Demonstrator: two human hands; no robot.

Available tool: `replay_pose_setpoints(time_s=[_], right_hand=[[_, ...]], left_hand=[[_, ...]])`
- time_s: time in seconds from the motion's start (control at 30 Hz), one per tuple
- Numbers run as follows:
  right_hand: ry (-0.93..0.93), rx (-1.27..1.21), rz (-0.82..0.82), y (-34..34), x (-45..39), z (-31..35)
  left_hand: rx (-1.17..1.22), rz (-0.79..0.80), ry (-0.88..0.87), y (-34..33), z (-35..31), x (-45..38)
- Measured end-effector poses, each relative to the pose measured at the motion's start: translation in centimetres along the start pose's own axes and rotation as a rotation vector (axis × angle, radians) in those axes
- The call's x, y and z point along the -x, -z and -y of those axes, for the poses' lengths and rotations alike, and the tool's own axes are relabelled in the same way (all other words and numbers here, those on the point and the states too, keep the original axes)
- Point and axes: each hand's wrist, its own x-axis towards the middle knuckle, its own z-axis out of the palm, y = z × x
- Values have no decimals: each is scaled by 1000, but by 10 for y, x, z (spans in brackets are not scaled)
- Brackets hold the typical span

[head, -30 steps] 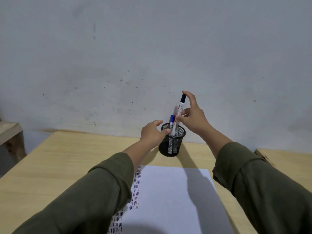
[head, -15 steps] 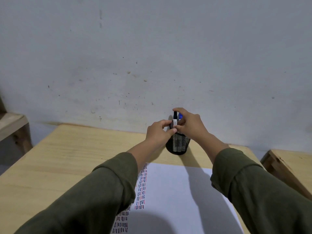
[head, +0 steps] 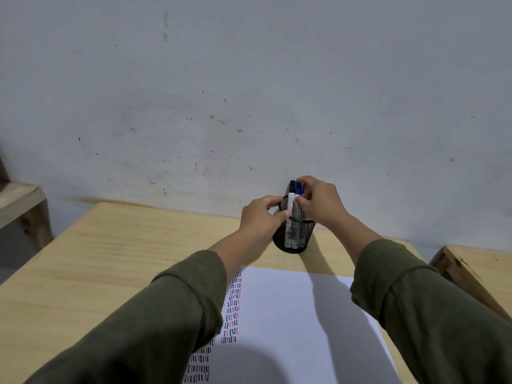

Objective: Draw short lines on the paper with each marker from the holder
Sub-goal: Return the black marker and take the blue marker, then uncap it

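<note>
A black mesh holder (head: 294,239) stands at the far side of the wooden table, near the wall. Two white markers stand in it, one with a black cap (head: 292,195) and one with a blue cap (head: 298,193). My left hand (head: 261,216) grips the holder's rim on its left side. My right hand (head: 321,202) is at the top of the holder, fingers pinched on the blue-capped marker. The white paper (head: 291,314) lies in front of the holder, with columns of short red, blue and black lines along its left edge, partly hidden by my left sleeve.
The light wooden table (head: 97,259) runs left and toward me. A grey wall rises right behind the holder. A wooden shelf (head: 19,200) stands at the far left, and another wooden piece (head: 471,267) at the right edge.
My right hand lowered the black-capped marker into the holder, then shifted its fingers to the blue-capped one. My left hand stayed on the holder. The view tilted slightly.
</note>
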Motion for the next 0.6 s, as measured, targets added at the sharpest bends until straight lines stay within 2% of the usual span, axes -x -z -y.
replay_pose_setpoints(time_s=[0.17,0.33,0.5,0.6], right_hand=[[21,-104,-133,-2,13,5],[-29,-265,-118,0,29,12],[-33,-451,-338,34,30,30],[9,-510,-365,60,37,47]], left_hand=[[22,-17,-5,-2,1,2],[9,-36,15,-1,-2,7],[3,-111,-1,11,-18,10],[117,-166,-87,24,-37,16]])
